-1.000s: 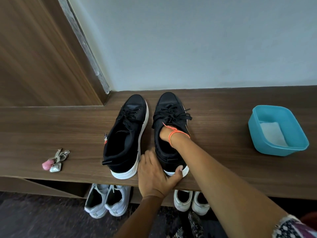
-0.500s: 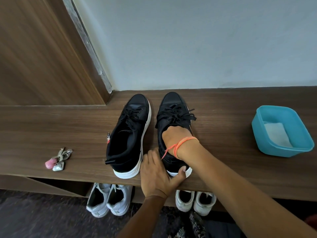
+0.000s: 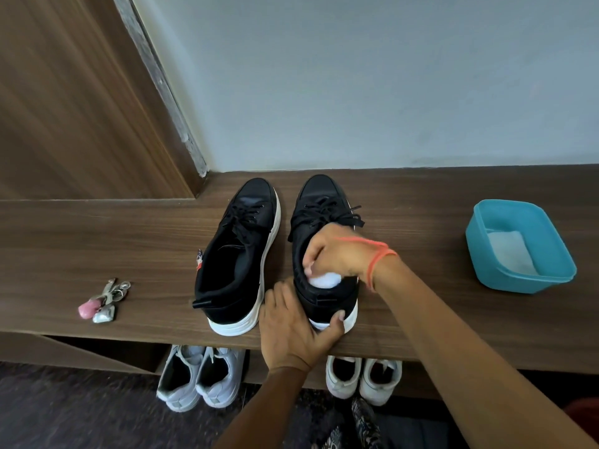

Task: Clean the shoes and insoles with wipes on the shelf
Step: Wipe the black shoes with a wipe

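shelf (image 3: 113, 241): wooden, I see it run across the view against the wall.
left sneaker (image 3: 240, 254): black, white sole, just beside its mate at 9 o'clock.
right sneaker (image 3: 319, 196): black, mid-shelf, heel at the front edge.
tub (image 3: 518, 283): blue, at 3 o'clock, folded wipes (image 3: 509, 254) inside.
left hand (image 3: 291, 332): thumb and fingers clamp the right sneaker's heel.
right hand (image 3: 337, 254): fingers curled around a white wipe (image 3: 324, 280) at that sneaker's opening.
keys (image 3: 102, 303): at 9 o'clock, well apart.

The wooden shelf (image 3: 129, 241) carries the left shoe (image 3: 236, 254) and right shoe (image 3: 319, 196), both black, side by side, a bunch of keys (image 3: 103, 301) further left and a blue tub (image 3: 505, 277) at the right.
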